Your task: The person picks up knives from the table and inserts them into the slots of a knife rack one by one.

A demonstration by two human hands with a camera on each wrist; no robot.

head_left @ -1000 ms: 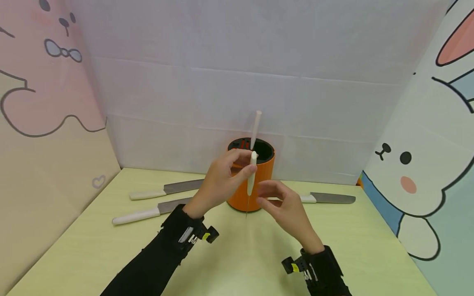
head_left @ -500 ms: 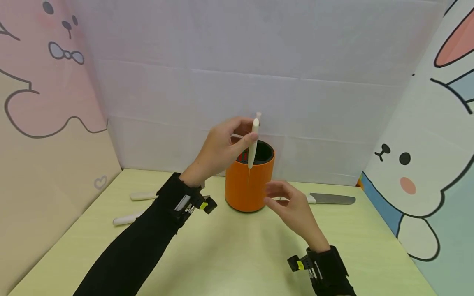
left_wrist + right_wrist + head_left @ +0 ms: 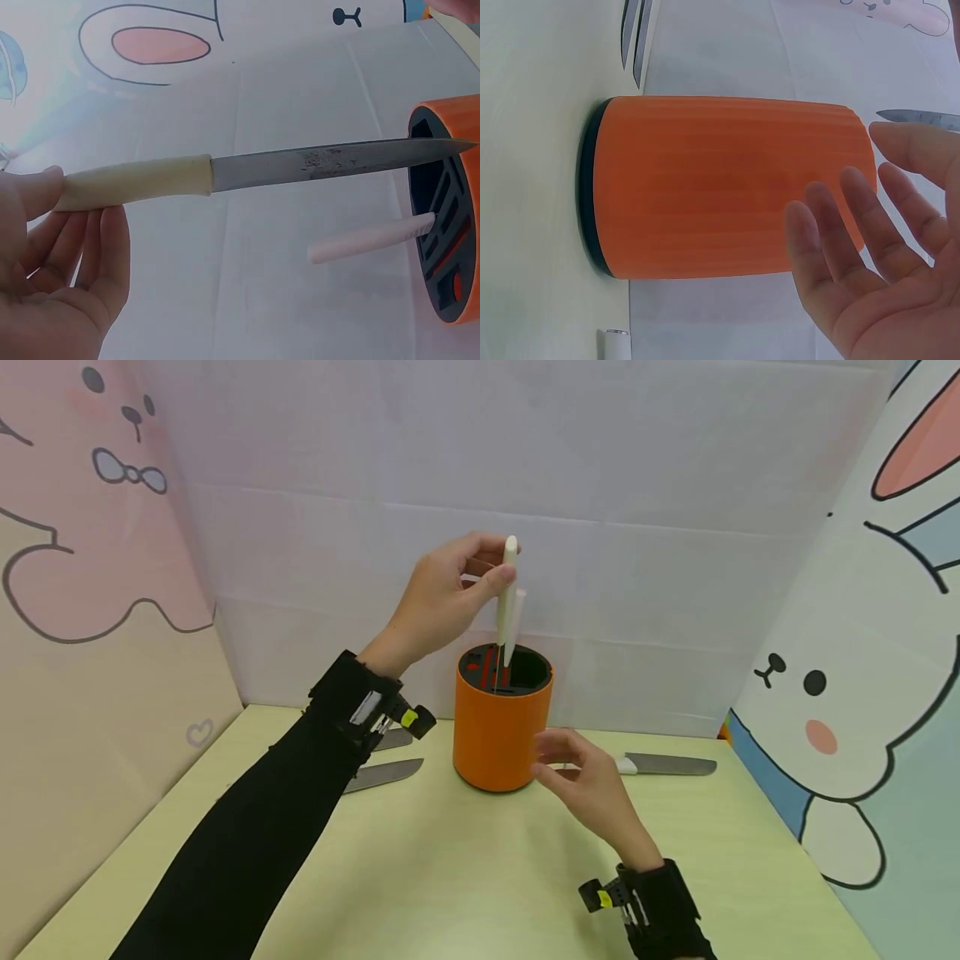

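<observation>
My left hand (image 3: 450, 589) pinches the white handle of a knife (image 3: 270, 171) between thumb and fingers, blade pointing down. The blade tip overlaps the near rim of the orange knife block (image 3: 501, 739) in the left wrist view. Another white-handled knife (image 3: 371, 238) stands in a slot of the block's black top, its blade hidden inside. My right hand (image 3: 588, 785) holds nothing; its fingers are loosely bent in front of the block's lower right side. In the right wrist view those fingers (image 3: 862, 225) spread across the block's orange wall.
Two knives lie on the table left of the block, their blades (image 3: 386, 774) showing past my left sleeve, which hides their handles. To the right lies another knife (image 3: 670, 764), its handle partly behind my right hand. A white wall (image 3: 360, 568) rises close behind the block.
My left hand has raised the knife from in front of the block to above its top. My right hand has drifted slightly right and stays loosely bent.
</observation>
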